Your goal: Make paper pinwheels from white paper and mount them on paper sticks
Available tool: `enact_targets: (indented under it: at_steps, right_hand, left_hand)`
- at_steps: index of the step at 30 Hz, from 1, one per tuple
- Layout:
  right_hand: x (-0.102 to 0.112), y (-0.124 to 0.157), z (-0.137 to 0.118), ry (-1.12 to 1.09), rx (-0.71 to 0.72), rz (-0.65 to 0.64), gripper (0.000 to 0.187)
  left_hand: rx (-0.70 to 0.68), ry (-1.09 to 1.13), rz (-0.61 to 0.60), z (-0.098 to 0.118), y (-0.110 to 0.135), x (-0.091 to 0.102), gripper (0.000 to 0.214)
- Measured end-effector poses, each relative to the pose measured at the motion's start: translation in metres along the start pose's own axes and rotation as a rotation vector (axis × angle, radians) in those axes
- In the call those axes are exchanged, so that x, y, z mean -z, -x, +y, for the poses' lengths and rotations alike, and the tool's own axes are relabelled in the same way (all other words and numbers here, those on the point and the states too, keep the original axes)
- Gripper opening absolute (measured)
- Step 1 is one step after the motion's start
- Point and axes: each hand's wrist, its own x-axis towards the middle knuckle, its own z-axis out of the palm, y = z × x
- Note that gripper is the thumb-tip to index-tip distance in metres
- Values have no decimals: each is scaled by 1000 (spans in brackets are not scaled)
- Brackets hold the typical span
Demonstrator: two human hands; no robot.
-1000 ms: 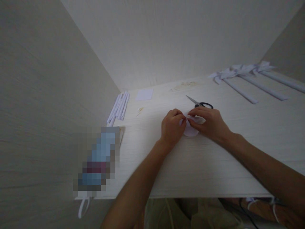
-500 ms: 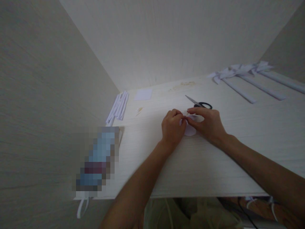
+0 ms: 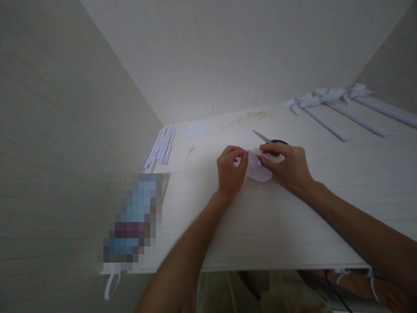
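Note:
A rounded piece of white paper (image 3: 260,174) is between my two hands, just above the table. My left hand (image 3: 230,169) pinches its upper left edge between thumb and fingertips. On the other side my right hand (image 3: 288,164) is closed in a pinch close to the paper's upper right edge; a tiny pale thing seems to be at its fingertips, too small to name. Scissors (image 3: 265,137) with black handles lie just behind my right hand, which partly covers them.
Rolled white paper sticks (image 3: 163,145) lie in a bundle at the left. A white paper square (image 3: 196,128) and several thin pale sticks (image 3: 190,152) lie nearby. At the back right are longer paper tubes (image 3: 358,119) with white paper pieces (image 3: 332,95). A pixelated object (image 3: 133,217) lies front left.
My hands have moved apart slightly, the left one leftward and the right one a little to the right. More of the white paper shows between them now.

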Motion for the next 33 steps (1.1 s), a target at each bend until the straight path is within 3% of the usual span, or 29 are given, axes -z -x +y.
enact_targets:
  at_steps: [5,11,20,33]
  right_hand:
    - [0,-1,1,-16,-23,11,20]
    - [1,-4,5,-73,-143,79,20]
    - [-3,-7,19,-215,-263,222,22]
    - [-5,-6,20,-296,-328,209,23]
  left_hand:
    - [161,133,64,-7,-8,7,9]
    - [52,307,37,-12,-12,18,9]
    - [-175,1,131,5,8,3,11]
    - [-359,-215,118,3,22,-10,12]
